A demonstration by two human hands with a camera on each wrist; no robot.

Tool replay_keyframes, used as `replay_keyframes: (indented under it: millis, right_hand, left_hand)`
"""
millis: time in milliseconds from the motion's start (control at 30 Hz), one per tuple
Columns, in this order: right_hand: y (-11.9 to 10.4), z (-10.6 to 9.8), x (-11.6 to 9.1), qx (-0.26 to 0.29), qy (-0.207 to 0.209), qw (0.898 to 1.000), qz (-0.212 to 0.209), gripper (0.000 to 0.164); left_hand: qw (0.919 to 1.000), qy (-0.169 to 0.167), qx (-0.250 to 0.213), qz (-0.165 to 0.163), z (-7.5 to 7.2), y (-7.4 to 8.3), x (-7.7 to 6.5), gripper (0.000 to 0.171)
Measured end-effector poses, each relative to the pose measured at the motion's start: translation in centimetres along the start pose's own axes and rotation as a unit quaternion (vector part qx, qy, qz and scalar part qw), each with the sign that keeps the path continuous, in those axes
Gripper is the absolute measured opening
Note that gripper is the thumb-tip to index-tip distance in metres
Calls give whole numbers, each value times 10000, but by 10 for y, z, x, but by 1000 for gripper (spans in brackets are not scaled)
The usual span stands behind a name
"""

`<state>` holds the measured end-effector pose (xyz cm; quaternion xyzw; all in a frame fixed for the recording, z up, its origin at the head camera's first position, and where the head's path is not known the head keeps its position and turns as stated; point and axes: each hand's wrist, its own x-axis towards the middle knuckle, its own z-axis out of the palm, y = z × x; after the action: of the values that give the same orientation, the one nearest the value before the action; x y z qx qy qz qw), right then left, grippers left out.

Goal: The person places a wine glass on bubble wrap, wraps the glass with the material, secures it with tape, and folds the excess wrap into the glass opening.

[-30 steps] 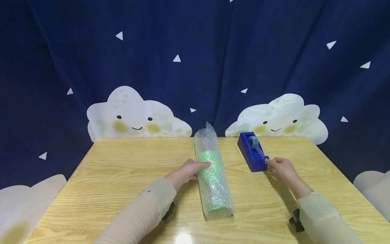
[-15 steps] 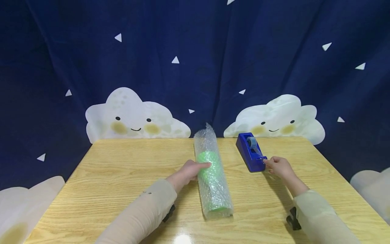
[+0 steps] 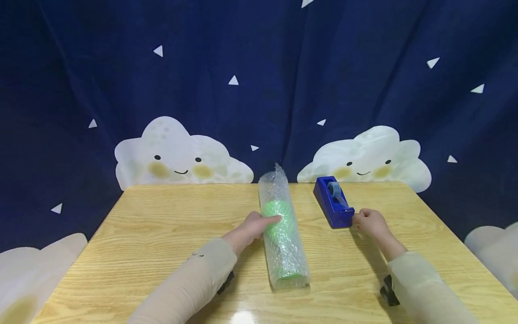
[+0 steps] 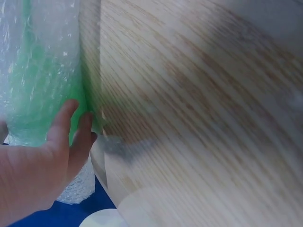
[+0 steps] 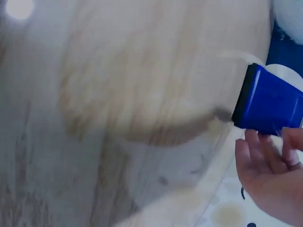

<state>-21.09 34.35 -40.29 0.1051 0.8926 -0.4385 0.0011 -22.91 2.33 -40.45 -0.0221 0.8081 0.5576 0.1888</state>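
A long roll of clear bubble wrap [image 3: 288,258] with something green inside lies on the table. My left hand [image 3: 256,225] holds it near the middle, thumb across the top and fingers along its left side; the left wrist view shows those fingers [image 4: 60,125] against the wrap. To the right stands a blue tape dispenser [image 3: 328,209] with a roll of clear tape [image 3: 334,189] in it. At its cutter end, my right hand [image 3: 373,223] pinches the tape's end between thumb and forefinger, fingertips just below the cutter. In the right wrist view the other fingers [image 5: 255,153] curl below the dispenser.
The wooden table [image 3: 182,216] reaches back to a dark blue curtain [image 3: 194,90] printed with white clouds and triangles. The far end of the bubble wrap lies close to the table's back edge. A black wrist-camera strap [image 3: 389,291] sits under the right sleeve.
My right fingertips have shifted slightly down from the dispenser's cutter. The left hand and the bubble-wrap roll stay in place; the head view has shifted a little.
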Motion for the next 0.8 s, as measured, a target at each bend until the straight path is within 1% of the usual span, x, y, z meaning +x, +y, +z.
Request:
replay_keyframes:
  millis: [67, 133, 233, 367, 467, 633, 700, 800]
  right_hand:
    - [1, -3, -1, -13, -62, 9999, 102, 35]
    - [-1, -8, -1, 32, -238, 9995, 228, 36]
    - [-8, -17, -7, -214, -530, 9980, 288, 31]
    - [-15, -24, -14, -586, -766, 9953, -79, 27]
    - [-23, -23, -18, -715, -821, 9935, -336, 25]
    - [-46, -15, -27, -950, -950, 9890, -627, 35]
    - [-55, -11, -30, -842, -1046, 9885, -698, 39]
    - [-65, -5, -33, -466, -1172, 9887, -811, 41]
  left_hand:
    - [10000, 16, -6, 22, 1, 0, 0, 68]
    - [10000, 48, 15, 42, 3, 0, 0, 69]
    - [9999, 126, 83, 65, 3, 0, -1, 72]
    - [9997, 187, 160, 85, 3, 0, -1, 73]
    - [9996, 229, 145, 115, 3, 1, -1, 72]
    - [9996, 253, 17, 119, 3, 0, -2, 77]
    - [9997, 225, -62, 121, 4, 0, -3, 79]
    - [9996, 214, -127, 132, 4, 0, -4, 81]
